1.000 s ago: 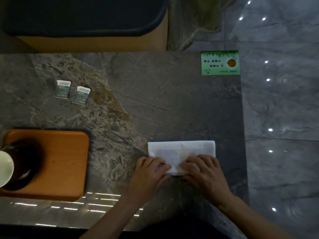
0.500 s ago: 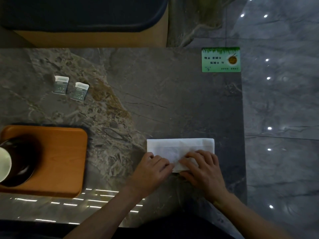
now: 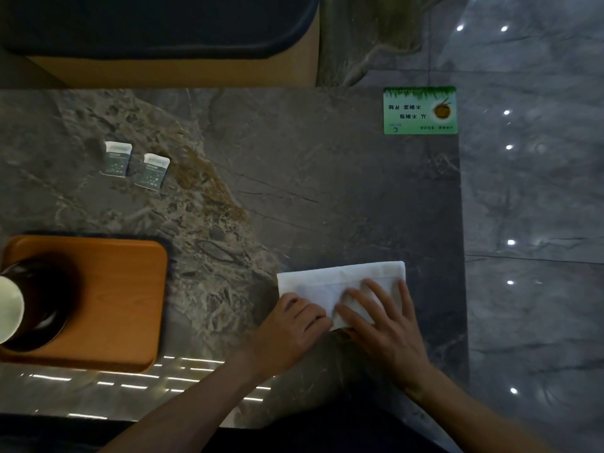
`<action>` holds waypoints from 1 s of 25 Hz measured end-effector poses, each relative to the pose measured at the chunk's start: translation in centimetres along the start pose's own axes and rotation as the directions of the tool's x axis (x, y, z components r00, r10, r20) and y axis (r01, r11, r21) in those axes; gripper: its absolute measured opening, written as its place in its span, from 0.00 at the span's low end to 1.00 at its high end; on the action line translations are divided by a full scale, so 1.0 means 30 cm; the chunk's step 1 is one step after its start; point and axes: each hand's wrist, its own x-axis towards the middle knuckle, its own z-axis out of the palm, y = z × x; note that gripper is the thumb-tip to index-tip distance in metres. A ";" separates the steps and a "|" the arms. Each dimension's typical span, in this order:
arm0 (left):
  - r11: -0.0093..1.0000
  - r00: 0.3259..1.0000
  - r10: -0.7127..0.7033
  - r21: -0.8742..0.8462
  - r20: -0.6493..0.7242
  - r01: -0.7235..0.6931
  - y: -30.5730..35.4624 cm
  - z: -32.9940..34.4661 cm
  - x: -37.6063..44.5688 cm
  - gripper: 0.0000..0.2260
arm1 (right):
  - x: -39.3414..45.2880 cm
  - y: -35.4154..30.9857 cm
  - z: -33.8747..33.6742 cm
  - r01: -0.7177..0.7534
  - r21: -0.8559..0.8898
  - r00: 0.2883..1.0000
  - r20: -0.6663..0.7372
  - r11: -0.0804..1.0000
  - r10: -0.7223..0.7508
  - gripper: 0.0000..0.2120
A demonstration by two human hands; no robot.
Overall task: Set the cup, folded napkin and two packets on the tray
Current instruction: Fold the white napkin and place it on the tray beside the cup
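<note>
On the table (image 3: pixel 327 178), the right hand (image 3: pixel 385 325) has spread flat, pressing the napkin (image 3: pixel 340 279). The left hand (image 3: pixel 291 325), curled, pins its near edge; folding continues.

Single head-worn view, looking steeply down, close over the table (image 3: pixel 327 165) near edge

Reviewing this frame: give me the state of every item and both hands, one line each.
Napkin: folded, flat on the table, off the tray.
Left packet: on the table, off the tray.
Right packet: on the table, off the tray.
Tray: holds the saucer and cup.
Cup: upright on its dark saucer.
Left hand: fingers curled at the napkin's near edge.
Right hand: fingers spread, pressing the napkin.
</note>
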 end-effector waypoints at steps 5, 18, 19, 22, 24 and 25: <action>1.000 1.000 0.020 0.004 0.009 -0.020 0.006 0.040 -0.019 0.04 | -0.028 0.016 0.021 0.047 -0.016 0.998 -0.050 0.999 -0.048 0.21; 0.899 0.901 -0.431 0.104 0.041 0.425 0.106 0.062 0.107 0.24 | 0.097 0.024 -0.046 -0.131 0.006 0.990 0.055 0.991 0.130 0.42; 0.897 0.903 -0.428 0.135 0.028 0.421 0.111 0.073 0.101 0.23 | 0.092 0.021 -0.040 -0.137 -0.035 0.986 0.093 0.990 0.139 0.46; 0.889 0.901 -0.431 0.147 -0.055 0.435 0.102 0.096 0.093 0.20 | 0.083 0.010 -0.026 -0.120 -0.099 0.984 0.117 0.988 0.131 0.43; 0.890 0.904 -0.423 0.156 -0.066 0.428 0.094 0.108 0.094 0.20 | 0.081 0.017 -0.020 -0.084 -0.112 0.988 0.117 0.990 0.097 0.38; 0.895 0.908 -0.419 0.157 -0.031 0.418 0.092 0.113 0.092 0.20 | 0.080 0.021 -0.017 -0.066 -0.111 0.988 0.133 0.992 0.081 0.36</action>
